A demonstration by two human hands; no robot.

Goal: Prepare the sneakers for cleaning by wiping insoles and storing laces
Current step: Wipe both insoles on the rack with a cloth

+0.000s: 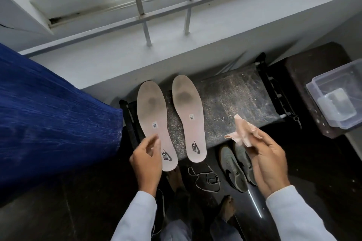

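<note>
While the left hand (146, 159) curls its fingers over the heel part of the left insole (151, 111) and grips it at its left edge, the right insole (188, 111) lies just beside it, touched by neither hand; both rest on the dusty bench (231, 100) with their heels toward the person, poking past its near edge. To the right, the right hand (268, 164) is raised palm-up over that edge and pinches a crumpled pink cloth (242, 133) between thumb and fingers. Below it, on the dark floor (313, 172), the grey sneakers (233, 170) stand side by side, partly hidden by the hand, and the loose laces (205, 179) lie between the two wrists. Each heel reads "NIKE" beside a swoosh; a small white label mid-insole is too small to read
</note>
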